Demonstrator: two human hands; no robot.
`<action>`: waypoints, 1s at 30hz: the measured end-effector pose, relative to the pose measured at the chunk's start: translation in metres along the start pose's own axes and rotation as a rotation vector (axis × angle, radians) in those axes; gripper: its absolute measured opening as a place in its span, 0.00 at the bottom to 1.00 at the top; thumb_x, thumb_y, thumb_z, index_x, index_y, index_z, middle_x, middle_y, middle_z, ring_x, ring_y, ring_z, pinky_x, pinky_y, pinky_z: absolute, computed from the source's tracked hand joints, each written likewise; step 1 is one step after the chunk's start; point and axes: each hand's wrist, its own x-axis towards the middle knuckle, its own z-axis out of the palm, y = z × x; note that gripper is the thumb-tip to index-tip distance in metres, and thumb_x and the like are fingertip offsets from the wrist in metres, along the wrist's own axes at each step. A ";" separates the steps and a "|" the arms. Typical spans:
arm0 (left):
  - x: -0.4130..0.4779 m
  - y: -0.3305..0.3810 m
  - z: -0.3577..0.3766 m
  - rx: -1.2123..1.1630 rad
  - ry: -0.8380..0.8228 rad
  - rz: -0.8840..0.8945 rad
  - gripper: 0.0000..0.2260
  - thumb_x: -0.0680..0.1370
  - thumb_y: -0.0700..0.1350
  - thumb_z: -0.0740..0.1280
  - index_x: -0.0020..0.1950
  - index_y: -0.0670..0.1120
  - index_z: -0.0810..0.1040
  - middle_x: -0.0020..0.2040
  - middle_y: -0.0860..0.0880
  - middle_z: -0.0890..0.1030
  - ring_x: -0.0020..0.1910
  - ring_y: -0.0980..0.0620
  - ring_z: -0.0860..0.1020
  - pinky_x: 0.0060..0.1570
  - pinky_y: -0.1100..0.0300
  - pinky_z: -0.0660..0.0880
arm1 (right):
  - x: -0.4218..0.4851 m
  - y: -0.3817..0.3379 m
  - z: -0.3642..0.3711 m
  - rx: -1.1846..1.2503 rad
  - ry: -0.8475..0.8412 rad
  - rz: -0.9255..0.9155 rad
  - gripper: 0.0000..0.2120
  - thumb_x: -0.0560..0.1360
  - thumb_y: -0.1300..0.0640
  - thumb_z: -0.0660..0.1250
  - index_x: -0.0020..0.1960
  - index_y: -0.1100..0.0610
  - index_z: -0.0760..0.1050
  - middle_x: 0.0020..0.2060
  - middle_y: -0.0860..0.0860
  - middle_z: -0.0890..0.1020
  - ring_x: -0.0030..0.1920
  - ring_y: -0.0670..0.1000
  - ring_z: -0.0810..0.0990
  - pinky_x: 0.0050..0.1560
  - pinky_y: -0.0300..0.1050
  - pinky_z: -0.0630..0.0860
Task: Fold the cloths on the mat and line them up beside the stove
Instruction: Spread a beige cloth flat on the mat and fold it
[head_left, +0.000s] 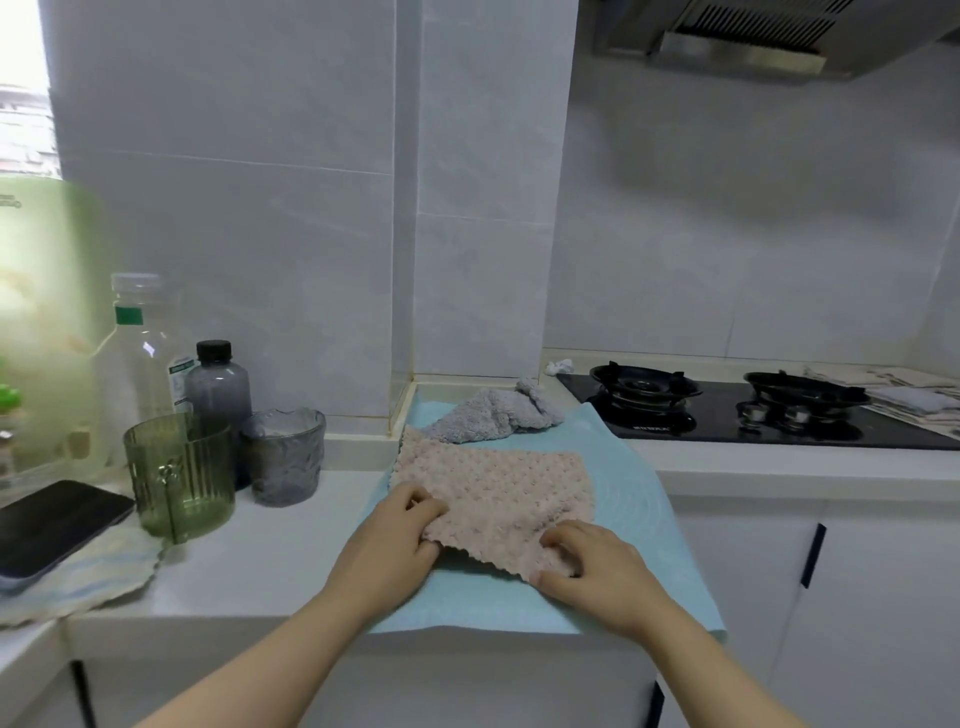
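The pale pink, bobbly fleece cloth (493, 488) lay spread on the light blue mat (639, 525) at the front of the white counter. The person's left hand (395, 535) pinched its near left edge, fingers curled over the fabric. The right hand (592, 566) gripped the near right corner between thumb and fingers. The two hands were apart, with the cloth's near edge between them, slightly raised off the mat.

At twelve o'clock from the pink cloth, a grey fluffy cloth (488, 415) sat crumpled on the mat's far end, touching the pink one's far edge. At two o'clock stood the black glass gas stove (727, 421), just beside the mat. More pale cloths (914, 400) lay flat on the counter past the stove's far side.

At nine o'clock, a smoky grey glass cup (285, 457) and a green ribbed tumbler (179, 473) stood near each other. A dark bottle with a black cap (218, 384) and a clear plastic bottle (137, 353) stood behind them. A black phone (57, 525) rested on a pale, wavy-edged cloth at the counter's far left.
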 end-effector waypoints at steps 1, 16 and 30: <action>0.000 -0.001 0.000 -0.041 0.023 -0.021 0.17 0.77 0.42 0.61 0.65 0.51 0.74 0.58 0.56 0.68 0.57 0.57 0.70 0.56 0.65 0.68 | 0.001 0.001 0.001 0.007 0.008 -0.004 0.23 0.73 0.38 0.61 0.64 0.46 0.69 0.62 0.40 0.72 0.63 0.45 0.68 0.62 0.43 0.64; 0.001 0.001 0.005 0.192 -0.040 0.233 0.12 0.75 0.48 0.58 0.56 0.49 0.73 0.55 0.53 0.73 0.54 0.53 0.71 0.51 0.65 0.66 | 0.003 0.005 0.003 0.059 0.076 -0.018 0.17 0.78 0.46 0.60 0.64 0.49 0.72 0.58 0.41 0.76 0.59 0.44 0.72 0.59 0.39 0.67; -0.007 0.004 -0.002 -0.087 0.215 -0.072 0.23 0.71 0.34 0.63 0.65 0.47 0.69 0.62 0.51 0.70 0.62 0.51 0.69 0.58 0.63 0.65 | -0.002 -0.003 -0.002 0.128 0.064 0.073 0.16 0.75 0.56 0.60 0.63 0.51 0.72 0.55 0.45 0.76 0.53 0.45 0.71 0.52 0.37 0.66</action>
